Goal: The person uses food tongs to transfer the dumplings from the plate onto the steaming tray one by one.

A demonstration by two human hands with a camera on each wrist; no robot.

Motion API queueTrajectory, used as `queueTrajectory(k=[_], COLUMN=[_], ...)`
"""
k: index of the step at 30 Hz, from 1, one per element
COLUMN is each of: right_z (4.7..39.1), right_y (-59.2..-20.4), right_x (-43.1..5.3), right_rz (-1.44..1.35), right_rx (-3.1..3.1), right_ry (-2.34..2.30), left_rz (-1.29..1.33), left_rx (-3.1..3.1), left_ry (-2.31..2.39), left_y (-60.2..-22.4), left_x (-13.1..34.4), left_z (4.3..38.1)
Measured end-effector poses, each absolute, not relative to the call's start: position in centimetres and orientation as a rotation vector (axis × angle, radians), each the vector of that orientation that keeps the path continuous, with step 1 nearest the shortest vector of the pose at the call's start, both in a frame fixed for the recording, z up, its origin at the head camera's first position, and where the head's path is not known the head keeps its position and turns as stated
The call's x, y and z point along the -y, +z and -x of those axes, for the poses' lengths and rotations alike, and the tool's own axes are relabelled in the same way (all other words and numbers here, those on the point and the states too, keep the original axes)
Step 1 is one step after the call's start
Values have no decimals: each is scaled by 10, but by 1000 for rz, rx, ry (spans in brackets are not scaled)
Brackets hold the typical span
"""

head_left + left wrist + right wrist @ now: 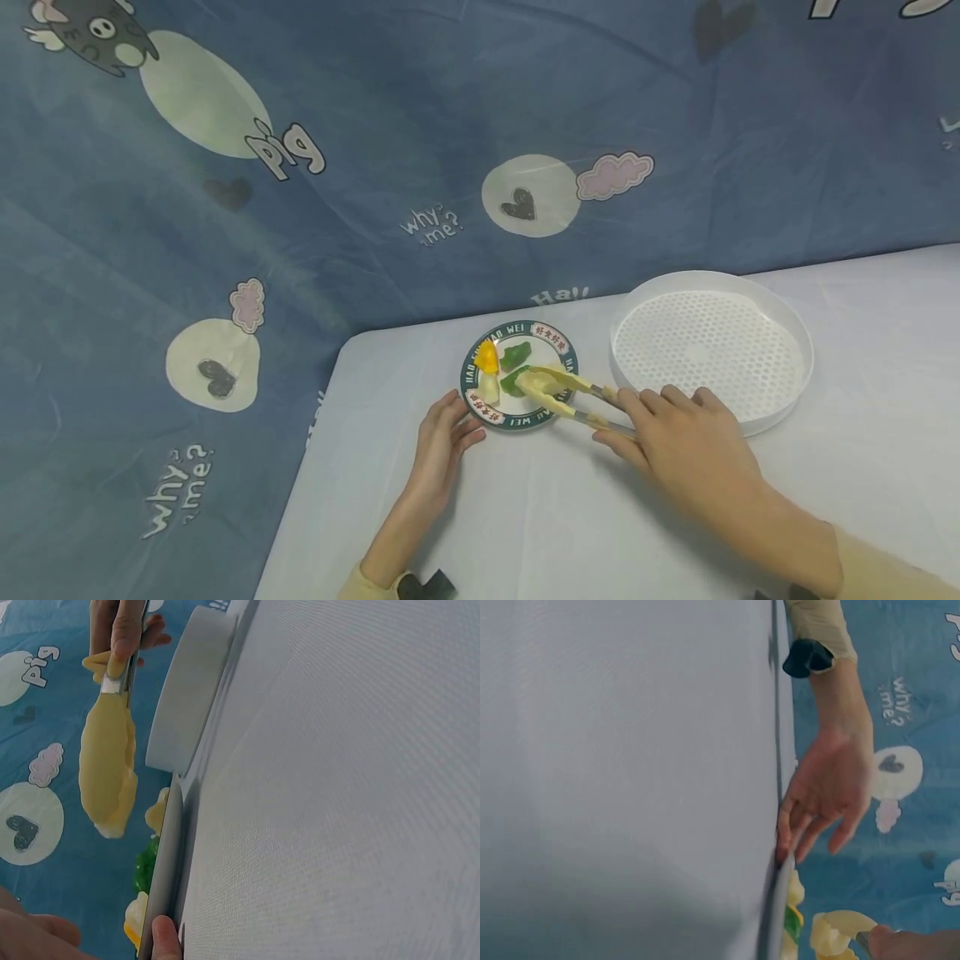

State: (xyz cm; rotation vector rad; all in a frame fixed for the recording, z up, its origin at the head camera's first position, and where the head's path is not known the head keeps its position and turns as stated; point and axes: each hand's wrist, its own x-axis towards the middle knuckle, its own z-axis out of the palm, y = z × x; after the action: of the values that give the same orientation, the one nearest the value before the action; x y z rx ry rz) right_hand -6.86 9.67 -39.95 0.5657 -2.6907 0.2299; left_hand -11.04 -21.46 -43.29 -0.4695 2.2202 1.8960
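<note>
The left hand (441,435), fingers loose, touches the plate (517,422); the right hand (693,437) grips tongs (552,404) over coloured pieces (515,357), probably picking, calling for gentle squeezing.

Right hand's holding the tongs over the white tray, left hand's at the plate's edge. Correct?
Not quite: the tongs in the right hand are over the plate, not the white tray; see the head view. The left hand is at the plate's edge.
</note>
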Motion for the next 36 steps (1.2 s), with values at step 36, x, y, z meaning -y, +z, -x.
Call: queueTrajectory(k=[36], right_z=[72], right_y=[-402], right_x=[-175], right_rz=[-368], right_rx=[2473], right_ry=[191], left_rz=[436], left_rx=[-2226], left_ry=[1887], left_y=[-433], left_x=[214], left_z=[111])
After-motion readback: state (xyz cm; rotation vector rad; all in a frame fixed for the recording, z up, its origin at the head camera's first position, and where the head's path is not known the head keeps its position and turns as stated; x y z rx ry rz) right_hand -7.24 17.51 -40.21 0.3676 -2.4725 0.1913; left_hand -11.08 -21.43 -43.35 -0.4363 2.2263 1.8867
